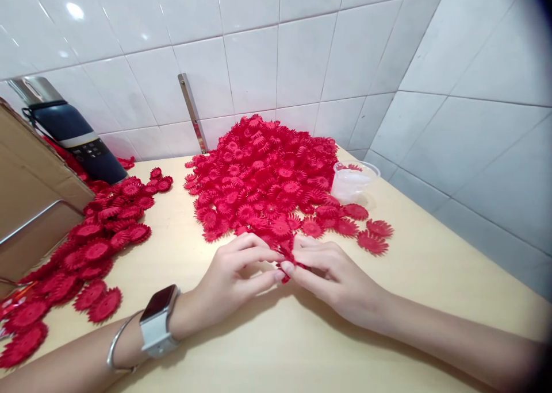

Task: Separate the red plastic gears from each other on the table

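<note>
Bright overhead light, glare on wall tiles, dark vignetted right corners.

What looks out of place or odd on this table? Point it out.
Little stands out. The clear plastic cup lies on its side at the edge of the big pile of red flower pieces, a few pieces inside. Both hands, left hand and right hand, pinch one red piece between them.
</note>
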{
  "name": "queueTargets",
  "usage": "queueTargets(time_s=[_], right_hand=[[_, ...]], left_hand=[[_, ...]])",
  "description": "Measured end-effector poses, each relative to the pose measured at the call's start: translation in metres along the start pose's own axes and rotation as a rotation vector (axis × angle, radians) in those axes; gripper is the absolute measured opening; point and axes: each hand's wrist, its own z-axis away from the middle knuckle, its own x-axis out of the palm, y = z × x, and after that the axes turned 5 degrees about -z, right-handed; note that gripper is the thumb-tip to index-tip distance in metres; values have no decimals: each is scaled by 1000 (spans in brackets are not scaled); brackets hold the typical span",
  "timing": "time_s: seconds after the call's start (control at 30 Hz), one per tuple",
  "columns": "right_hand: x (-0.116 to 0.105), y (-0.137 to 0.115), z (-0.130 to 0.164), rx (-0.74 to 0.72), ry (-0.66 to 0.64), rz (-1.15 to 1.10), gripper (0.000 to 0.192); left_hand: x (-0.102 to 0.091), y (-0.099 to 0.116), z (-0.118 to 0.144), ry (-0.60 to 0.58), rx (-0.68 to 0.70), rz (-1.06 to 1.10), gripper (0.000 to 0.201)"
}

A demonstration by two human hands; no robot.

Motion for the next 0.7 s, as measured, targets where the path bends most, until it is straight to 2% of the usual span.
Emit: queueTargets(time_s=[0.17,0.3,0.43,0.57,0.7], right_hand=[[-2,-4,0,17,-128,-103,32],[-1,-5,0,26,-148,-81,25],[0,-4,-1,44,-83,-43,24],[1,-4,-3,78,-1,-115,24],[1,-2,-2,130,57,-170,28]], left_hand=[[-1,2,-1,7,40,0,10],[-2,4,0,2,29,-15,11],[-2,4,0,25,-26,-75,13],[-1,2,-2,123,-144,-141,12],[-1,2,-3,156,-176,-145,14]])
